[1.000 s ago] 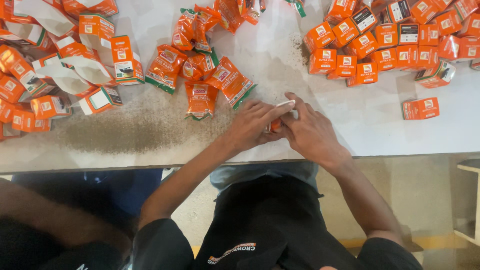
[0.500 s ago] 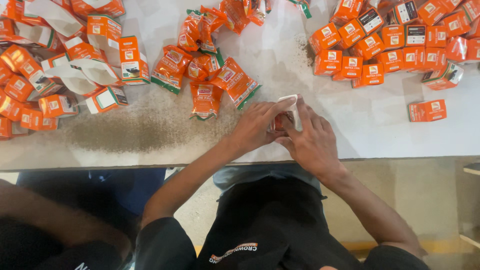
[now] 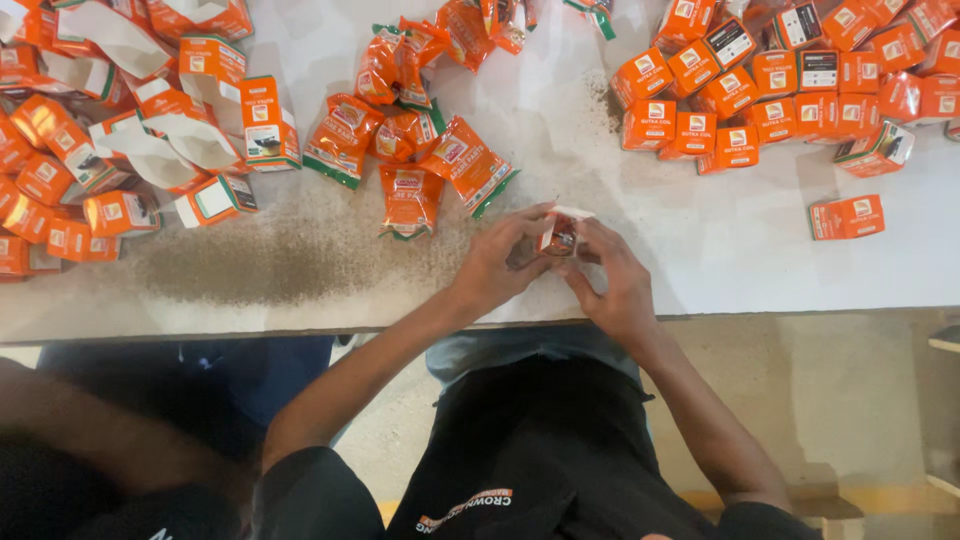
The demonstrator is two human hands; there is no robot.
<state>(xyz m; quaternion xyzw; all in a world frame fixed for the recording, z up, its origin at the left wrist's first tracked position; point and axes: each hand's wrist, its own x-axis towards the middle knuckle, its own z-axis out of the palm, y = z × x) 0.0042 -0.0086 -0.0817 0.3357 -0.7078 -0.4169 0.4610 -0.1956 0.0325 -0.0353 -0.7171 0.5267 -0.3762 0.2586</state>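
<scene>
fingers of both hands — left hand, right hand — pinch a small carton, likely light, crushable — best held by its edges.

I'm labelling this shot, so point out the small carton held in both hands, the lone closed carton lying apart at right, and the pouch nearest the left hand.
small carton (image 3: 560,232), head view, open flap end.
lone closed carton (image 3: 846,217), head view, top face.
pouch (image 3: 409,198), head view, middle.
</scene>
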